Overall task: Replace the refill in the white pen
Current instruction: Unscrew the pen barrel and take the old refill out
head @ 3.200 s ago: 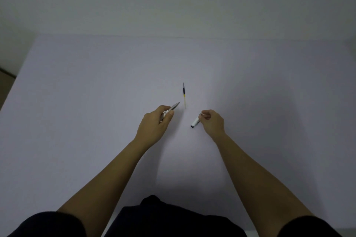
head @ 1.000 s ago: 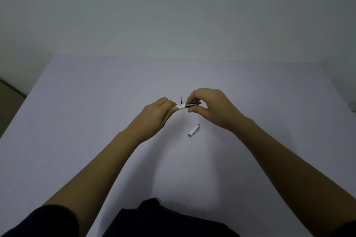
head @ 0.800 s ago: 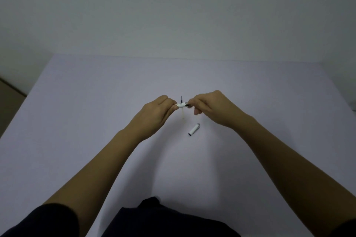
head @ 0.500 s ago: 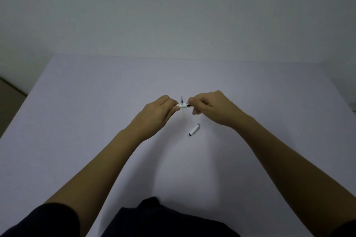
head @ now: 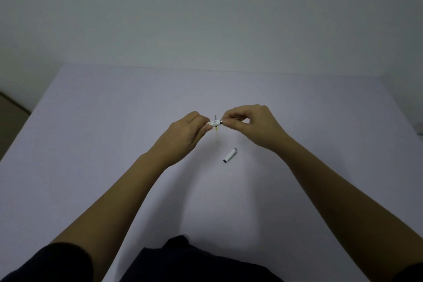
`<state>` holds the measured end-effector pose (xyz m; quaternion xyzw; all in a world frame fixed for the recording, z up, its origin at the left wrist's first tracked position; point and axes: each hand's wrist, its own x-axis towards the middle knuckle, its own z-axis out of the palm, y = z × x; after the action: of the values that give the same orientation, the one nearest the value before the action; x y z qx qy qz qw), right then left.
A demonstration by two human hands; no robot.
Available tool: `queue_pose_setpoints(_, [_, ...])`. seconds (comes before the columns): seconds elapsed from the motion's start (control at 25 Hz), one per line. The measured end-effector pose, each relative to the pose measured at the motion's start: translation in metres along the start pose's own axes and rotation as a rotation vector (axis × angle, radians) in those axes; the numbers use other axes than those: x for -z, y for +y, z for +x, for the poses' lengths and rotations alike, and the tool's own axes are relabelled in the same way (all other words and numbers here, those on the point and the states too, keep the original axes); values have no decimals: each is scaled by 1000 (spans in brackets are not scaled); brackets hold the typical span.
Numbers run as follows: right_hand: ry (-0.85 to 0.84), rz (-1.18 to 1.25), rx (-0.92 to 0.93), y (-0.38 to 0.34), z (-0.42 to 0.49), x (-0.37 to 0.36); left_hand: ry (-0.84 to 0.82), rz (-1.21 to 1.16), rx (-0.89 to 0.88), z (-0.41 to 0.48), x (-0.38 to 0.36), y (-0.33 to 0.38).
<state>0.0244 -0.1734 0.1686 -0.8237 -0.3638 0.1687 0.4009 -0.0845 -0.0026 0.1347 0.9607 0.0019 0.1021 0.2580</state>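
Observation:
I hold the white pen (head: 214, 123) level above the table between both hands. My left hand (head: 186, 135) grips its barrel end, most of which is hidden in the fist. My right hand (head: 249, 125) pinches the dark tip section with thumb and forefinger. Only a short white stretch of the pen shows between the hands. A spare refill (head: 216, 135), thin with a yellowish lower part, lies on the table right behind and below the pen. The white pen cap (head: 230, 155) lies on the table, near my right wrist.
The pale table (head: 114, 144) ends at a far edge against a plain wall. Its left edge drops to a darker floor. My dark clothing fills the bottom of the view.
My right hand, which had laid the cap down, came up to the pen's tip and closed its fingers on it. The pen stays in my left hand. Cap and refill lie still.

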Motion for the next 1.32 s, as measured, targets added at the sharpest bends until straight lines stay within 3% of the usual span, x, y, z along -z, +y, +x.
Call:
queue_pose_setpoints(0.16, [-4, 214, -105, 0, 1, 0, 37, -10, 12, 0, -2, 0])
queue_pose_setpoints(0.52, [-5, 207, -219, -2, 4, 4, 73, -3, 5, 1, -4, 1])
queue_pose_setpoints(0.72, [33, 317, -170, -1, 2, 1, 88, -7, 5, 1, -5, 0])
queue_pose_setpoints(0.92, [38, 256, -217, 1, 4, -1, 99, 3, -11, -3, -8, 0])
queue_pose_setpoints(1.32, [86, 556, -146, 4, 10, 15, 152, -307, 207, -11, -15, 0])
